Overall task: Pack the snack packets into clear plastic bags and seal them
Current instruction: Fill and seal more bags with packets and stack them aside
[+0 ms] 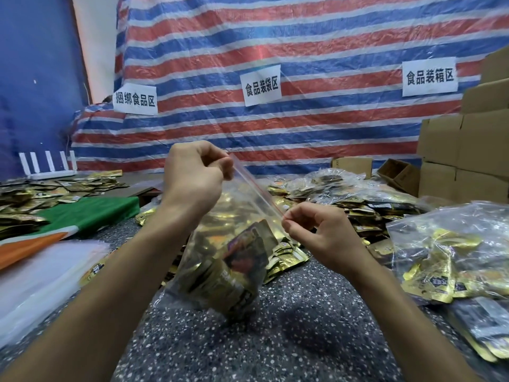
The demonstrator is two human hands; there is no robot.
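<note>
2 pinches, left hand, right hand, on zip of clear bag; "食品装袋区" sign behind

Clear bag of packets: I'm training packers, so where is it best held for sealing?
Pinch the zip strip at both ends from above, left hand at the higher end, right hand at the lower: the strip is taut and the snack packets hang below.

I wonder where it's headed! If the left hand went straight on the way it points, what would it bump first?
Apart from the clear bag it pinches, the left hand looks free ahead; probably the striped tarp first, though depth is unclear.
</note>
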